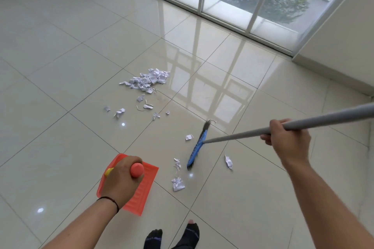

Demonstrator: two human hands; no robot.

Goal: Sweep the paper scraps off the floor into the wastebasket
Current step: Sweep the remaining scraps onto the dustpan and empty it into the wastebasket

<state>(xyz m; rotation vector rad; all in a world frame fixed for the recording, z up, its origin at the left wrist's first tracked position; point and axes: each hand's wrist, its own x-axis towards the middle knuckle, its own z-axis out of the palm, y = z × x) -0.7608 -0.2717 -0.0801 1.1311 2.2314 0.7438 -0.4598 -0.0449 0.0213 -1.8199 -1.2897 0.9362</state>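
Left hand [121, 180] clenched around dustpan [141, 194] handle at 7 o'clock. Right hand [287, 139] gripping broom [197, 145] pole at 3 o'clock. Paper scraps [148, 81] piled on floor [60, 66] toward 11 o'clock, more beside broom head.

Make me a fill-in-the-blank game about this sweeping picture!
1. The left hand holds the handle of the ____ dustpan.
2. The right hand grips the grey handle of the ____.
3. The biggest pile of paper scraps lies on the ____.

Missing words: orange; broom; floor
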